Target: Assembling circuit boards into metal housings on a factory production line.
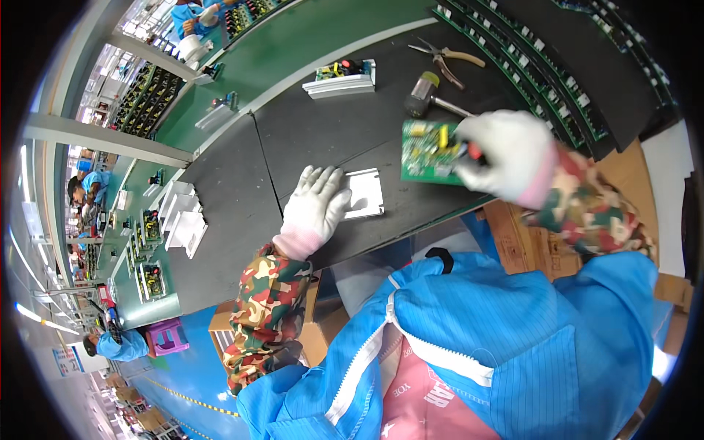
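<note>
Across a black-matted workbench (227, 227), the white-gloved left hand (312, 209) lies fingers extended, ungripping, against a shallow silvery metal bracket (367, 194), probably steadying it. Right of it, the white-gloved right hand (506, 155) curls closed around the side of a green rectangular circuit board (425, 158), apparently sparing most components.

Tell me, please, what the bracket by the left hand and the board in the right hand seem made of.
Bracket: probably smooth metal, perhaps aluminium, given its pale sheen. Board: likely coated laminate, given its flat green face dotted with components.
</note>
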A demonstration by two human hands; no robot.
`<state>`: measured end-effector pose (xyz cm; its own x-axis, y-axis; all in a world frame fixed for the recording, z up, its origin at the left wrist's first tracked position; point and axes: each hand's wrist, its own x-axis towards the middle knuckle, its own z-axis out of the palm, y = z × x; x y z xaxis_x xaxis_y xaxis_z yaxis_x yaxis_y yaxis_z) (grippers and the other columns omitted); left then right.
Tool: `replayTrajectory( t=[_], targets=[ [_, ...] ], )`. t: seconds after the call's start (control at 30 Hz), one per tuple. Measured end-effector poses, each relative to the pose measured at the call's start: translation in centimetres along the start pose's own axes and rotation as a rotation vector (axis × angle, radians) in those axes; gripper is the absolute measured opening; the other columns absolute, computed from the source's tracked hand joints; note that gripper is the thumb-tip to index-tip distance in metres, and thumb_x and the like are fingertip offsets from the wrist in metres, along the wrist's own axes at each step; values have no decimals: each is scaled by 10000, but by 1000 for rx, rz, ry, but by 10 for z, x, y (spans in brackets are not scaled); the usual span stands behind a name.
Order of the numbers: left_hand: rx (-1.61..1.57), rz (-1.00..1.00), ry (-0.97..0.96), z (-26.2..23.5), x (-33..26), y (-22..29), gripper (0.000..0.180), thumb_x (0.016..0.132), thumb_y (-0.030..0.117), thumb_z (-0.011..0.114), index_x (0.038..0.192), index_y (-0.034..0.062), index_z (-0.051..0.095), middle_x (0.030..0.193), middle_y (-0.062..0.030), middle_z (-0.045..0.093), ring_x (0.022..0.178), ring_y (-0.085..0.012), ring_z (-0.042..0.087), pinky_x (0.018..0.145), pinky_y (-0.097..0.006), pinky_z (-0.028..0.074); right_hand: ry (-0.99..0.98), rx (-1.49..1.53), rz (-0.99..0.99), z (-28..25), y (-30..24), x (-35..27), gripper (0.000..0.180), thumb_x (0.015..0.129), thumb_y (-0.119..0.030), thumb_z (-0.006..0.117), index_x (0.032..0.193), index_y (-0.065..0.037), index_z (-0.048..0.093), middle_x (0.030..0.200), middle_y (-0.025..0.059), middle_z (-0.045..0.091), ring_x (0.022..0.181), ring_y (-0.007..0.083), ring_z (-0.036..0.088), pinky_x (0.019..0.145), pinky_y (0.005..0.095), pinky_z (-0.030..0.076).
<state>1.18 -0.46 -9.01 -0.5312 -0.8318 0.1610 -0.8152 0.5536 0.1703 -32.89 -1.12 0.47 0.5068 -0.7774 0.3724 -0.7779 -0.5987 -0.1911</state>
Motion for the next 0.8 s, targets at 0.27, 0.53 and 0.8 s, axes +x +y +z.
replayTrajectory(
  t=[0.27,0.53,0.8],
  targets=[
    [-35,38,5,2,-3,-2,451,1003,317,447,1278,-22,561,1277,-206,592,1237,-393,512,1120,-439,349,-80,119,43,94,-18,-16,243,693,-289,734,814,-102,637,681,56,614,678,268,636,603,395,492],
    [-51,24,7,1,-3,-2,457,1004,325,436,1273,-22,565,1278,-203,591,1242,-390,509,1120,-444,347,-202,160,-13,93,-17,-11,267,691,-287,745,845,-93,645,714,68,631,723,277,646,636,400,499],
    [-28,-10,-14,0,-3,-2,450,1004,322,437,1287,-7,558,1291,-208,581,1259,-396,498,1115,-446,355,-279,138,-101,90,-13,3,272,759,-331,709,837,-79,641,719,83,658,711,282,673,664,409,523]
  ],
)
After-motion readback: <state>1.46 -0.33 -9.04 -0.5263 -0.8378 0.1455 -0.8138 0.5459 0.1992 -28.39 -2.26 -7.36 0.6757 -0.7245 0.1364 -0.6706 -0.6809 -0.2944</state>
